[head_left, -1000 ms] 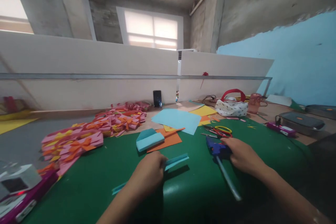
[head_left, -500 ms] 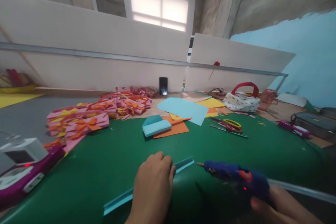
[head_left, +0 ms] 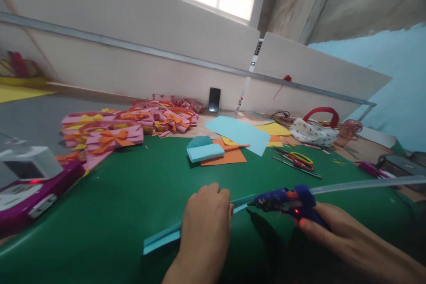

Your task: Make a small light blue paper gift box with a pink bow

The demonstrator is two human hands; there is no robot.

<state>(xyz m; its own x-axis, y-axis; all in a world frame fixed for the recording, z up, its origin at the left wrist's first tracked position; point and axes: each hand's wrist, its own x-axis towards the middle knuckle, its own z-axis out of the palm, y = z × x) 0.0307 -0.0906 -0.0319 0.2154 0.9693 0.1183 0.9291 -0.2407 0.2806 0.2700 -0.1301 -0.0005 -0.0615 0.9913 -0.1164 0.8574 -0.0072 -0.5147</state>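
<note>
My left hand (head_left: 207, 226) is closed around the middle of a folded light-blue paper strip (head_left: 162, 239), which lies slantwise on the green mat (head_left: 126, 195). My right hand (head_left: 336, 230) grips the handle of a blue hot glue gun (head_left: 282, 199). Its nozzle points left and meets the strip's right end, or sits just over it. A clear glue stick (head_left: 369, 184) sticks out of the gun's back, and a small red light glows on its side. Beyond the hands, a folded light-blue paper piece (head_left: 206, 153) rests partly on orange paper (head_left: 233, 156).
Pink paper pieces with orange bows (head_left: 116, 137) are heaped at the left, behind a purple power strip (head_left: 66, 182) with a white adapter (head_left: 31, 164). Scissors (head_left: 299, 159) lie right of a light-blue sheet (head_left: 238, 131). A phone (head_left: 214, 100) leans against the back panel.
The glue gun has moved left and levelled, its nozzle now at the strip's right end instead of apart from it. My left hand keeps its hold. The whole view has tilted and shifted.
</note>
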